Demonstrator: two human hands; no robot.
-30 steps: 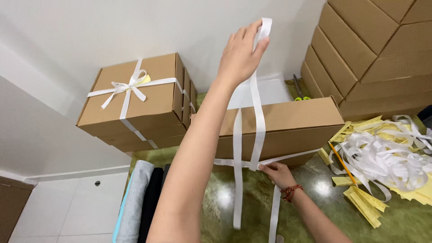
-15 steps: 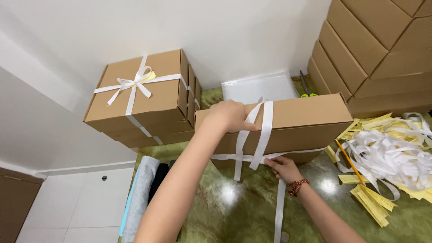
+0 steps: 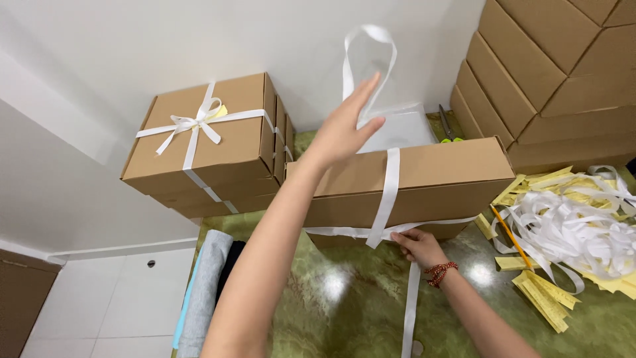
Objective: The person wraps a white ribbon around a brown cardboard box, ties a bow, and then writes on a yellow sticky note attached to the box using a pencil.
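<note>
A long brown cardboard box (image 3: 450,166) lies on a green marble-patterned table (image 3: 331,305). A white ribbon (image 3: 387,189) runs over its top and down its front face. My right hand (image 3: 419,245) pinches the ribbon where the strands cross at the box's lower front edge. My left hand (image 3: 341,129) is raised above the box's left end, fingers stretched out and apart. A loop of the same ribbon (image 3: 370,40) arcs in the air just behind its fingertips; no grip on it shows.
Two stacked boxes (image 3: 212,146) tied with white bows sit at left. A tall stack of plain boxes (image 3: 550,73) stands at right. Loose white ribbons (image 3: 570,222), yellow paper strips (image 3: 540,295), an orange pencil (image 3: 509,235) and scissors (image 3: 447,126) lie nearby. Folded grey cloth (image 3: 202,292) hangs off the table's left edge.
My left hand laid the ribbon down onto the box top, then lifted again with fingers spread while the ribbon's free loop flew upward. The right hand kept its pinch at the front edge.
</note>
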